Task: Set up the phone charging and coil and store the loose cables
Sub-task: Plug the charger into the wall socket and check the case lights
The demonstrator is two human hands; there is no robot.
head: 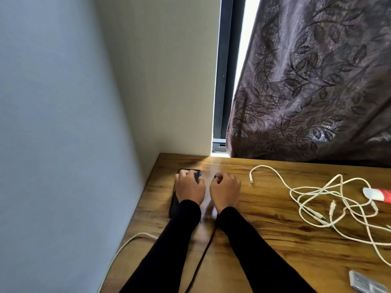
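Gripping phone (178,199) (mostly hidden): L hand (189,189); R hand (225,190) curled round black cable (203,248) end, plug unclear.

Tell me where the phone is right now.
In the head view, the phone lies on the wooden desk by its left edge near the wall, under the left hand.

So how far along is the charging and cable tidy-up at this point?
Early. Nothing looks finished. In hand: the left hand holds the dark phone on the wooden desk, while the right hand grips the end of the black cable beside it; whether it is plugged in cannot be seen. Left: the white cables lie tangled and uncoiled at the right, unstored.
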